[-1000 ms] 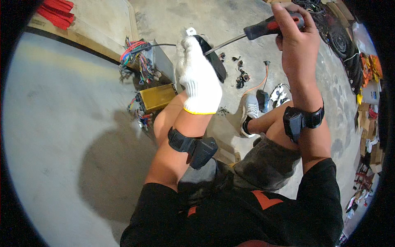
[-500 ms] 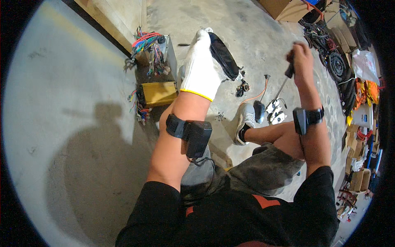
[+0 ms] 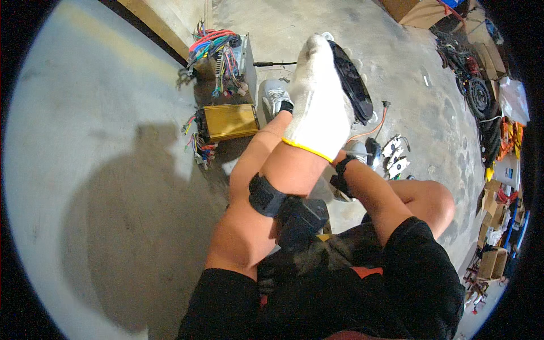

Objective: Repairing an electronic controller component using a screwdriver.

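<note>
While the left hand (image 3: 318, 96), in a white knit glove, closes its fingers (image 3: 315, 54) around a flat black oval part (image 3: 352, 82), that part stands on edge just right of the fingers, raised above the concrete floor (image 3: 102, 113). Right hand: hidden behind the left forearm; only its wrist with a black band (image 3: 342, 177) shows, so its grip cannot be told. Left of the fingers: grey box with coloured wires (image 3: 224, 54). Below that: yellow box (image 3: 229, 122). Beside the glove: grey shoe (image 3: 276, 95).
</note>
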The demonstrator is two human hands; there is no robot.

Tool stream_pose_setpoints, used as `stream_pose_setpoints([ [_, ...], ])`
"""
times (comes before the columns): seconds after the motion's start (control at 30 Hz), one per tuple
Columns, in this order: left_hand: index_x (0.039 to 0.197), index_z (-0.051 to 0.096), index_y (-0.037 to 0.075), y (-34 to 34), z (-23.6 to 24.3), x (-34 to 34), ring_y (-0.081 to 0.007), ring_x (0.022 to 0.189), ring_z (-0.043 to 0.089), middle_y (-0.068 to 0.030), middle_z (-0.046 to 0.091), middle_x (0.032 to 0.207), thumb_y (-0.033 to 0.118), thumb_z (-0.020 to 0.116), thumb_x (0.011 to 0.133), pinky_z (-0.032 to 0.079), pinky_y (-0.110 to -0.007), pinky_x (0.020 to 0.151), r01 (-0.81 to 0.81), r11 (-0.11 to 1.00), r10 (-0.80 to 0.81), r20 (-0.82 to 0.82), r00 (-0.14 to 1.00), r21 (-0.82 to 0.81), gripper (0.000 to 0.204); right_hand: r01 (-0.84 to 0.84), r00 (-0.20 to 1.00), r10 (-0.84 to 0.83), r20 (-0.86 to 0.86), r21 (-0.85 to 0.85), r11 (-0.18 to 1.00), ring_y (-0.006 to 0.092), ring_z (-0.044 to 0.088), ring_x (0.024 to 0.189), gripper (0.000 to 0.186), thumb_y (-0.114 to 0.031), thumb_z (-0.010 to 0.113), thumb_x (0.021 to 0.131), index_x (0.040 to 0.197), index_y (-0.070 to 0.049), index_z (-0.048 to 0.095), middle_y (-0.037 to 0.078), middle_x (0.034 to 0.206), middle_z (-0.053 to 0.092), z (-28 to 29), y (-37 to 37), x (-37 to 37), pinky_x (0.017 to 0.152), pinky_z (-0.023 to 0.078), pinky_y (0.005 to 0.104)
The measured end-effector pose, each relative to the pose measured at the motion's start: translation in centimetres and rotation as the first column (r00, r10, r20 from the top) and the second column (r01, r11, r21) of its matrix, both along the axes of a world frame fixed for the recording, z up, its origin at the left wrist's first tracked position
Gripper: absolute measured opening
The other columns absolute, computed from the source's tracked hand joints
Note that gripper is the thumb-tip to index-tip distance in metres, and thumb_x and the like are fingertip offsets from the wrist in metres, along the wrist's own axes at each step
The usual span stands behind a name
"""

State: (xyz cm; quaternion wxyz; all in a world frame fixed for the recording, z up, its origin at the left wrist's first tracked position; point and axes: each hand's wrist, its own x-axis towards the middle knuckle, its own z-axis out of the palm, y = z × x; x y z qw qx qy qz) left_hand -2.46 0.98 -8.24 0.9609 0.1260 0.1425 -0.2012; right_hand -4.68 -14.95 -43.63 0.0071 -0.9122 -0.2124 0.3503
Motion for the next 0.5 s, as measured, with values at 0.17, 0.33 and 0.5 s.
stream_pose_setpoints([
  [0.17,0.109,0.057,0.005,1.2,-1.1,-2.0,-0.0272,0.088,0.065,-0.0117,0.065,0.095,0.033,0.051,0.101,0.056,-0.045,0.083,0.006,1.000,-0.008,-0.073,0.997,-0.030,0.030,0.176,0.983,-0.179,0.041,0.060,0.983,0.0345,0.070,0.092,0.018,-0.013,0.063,0.083,0.097,-0.005,0.071,0.015,0.099,0.072,-4.0,0.6,-2.9,0.076,0.056,0.0461],
  [0.33,0.109,0.057,0.006,1.6,-2.1,-2.8,-0.0275,0.088,0.065,-0.0116,0.065,0.095,0.034,0.051,0.101,0.056,-0.046,0.083,0.002,0.999,-0.006,-0.119,0.993,-0.034,0.030,0.125,0.983,-0.129,0.127,0.034,0.992,0.0321,0.069,0.087,0.017,-0.016,0.058,0.088,0.088,-0.006,0.072,0.013,0.089,0.072,-6.5,0.6,-3.8,0.071,0.056,0.0429],
  [0.5,0.108,0.057,0.006,1.7,-2.4,-3.2,-0.0279,0.087,0.065,-0.0116,0.065,0.094,0.034,0.050,0.101,0.056,-0.046,0.082,0.005,1.000,-0.008,-0.136,0.991,-0.022,0.030,0.063,0.993,-0.056,0.104,-0.062,0.996,0.0316,0.069,0.085,0.018,-0.016,0.057,0.088,0.085,-0.006,0.072,0.013,0.087,0.071,-8.6,0.6,-4.3,0.070,0.056,0.0419],
])
